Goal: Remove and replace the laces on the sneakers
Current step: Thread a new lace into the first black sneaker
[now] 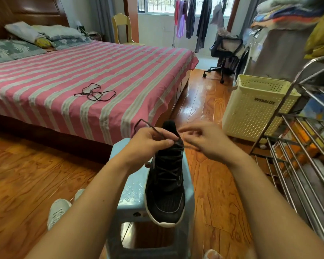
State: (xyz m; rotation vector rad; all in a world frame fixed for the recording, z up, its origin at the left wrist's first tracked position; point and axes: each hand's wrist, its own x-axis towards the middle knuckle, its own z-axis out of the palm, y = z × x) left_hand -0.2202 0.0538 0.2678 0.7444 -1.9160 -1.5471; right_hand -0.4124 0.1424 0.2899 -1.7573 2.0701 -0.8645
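A black sneaker [166, 191] with a white sole stands on a pale blue plastic stool [131, 200], toe toward me. A dark lace [168, 171] criss-crosses its eyelets. My left hand [148, 144] pinches the lace at the shoe's top, and a loop of it [144, 123] arcs up behind my fingers. My right hand [204, 140] is just right of the collar, blurred, fingers curled around the other lace end [190, 146]. A second loose dark lace [96, 93] lies tangled on the striped bed.
The pink-and-grey striped bed [82, 81] fills the left and middle. A cream laundry basket [254, 107] and a metal rack [297, 146] stand to the right. A white sneaker [57, 212] is on the wooden floor at lower left. An office chair [226, 53] stands behind.
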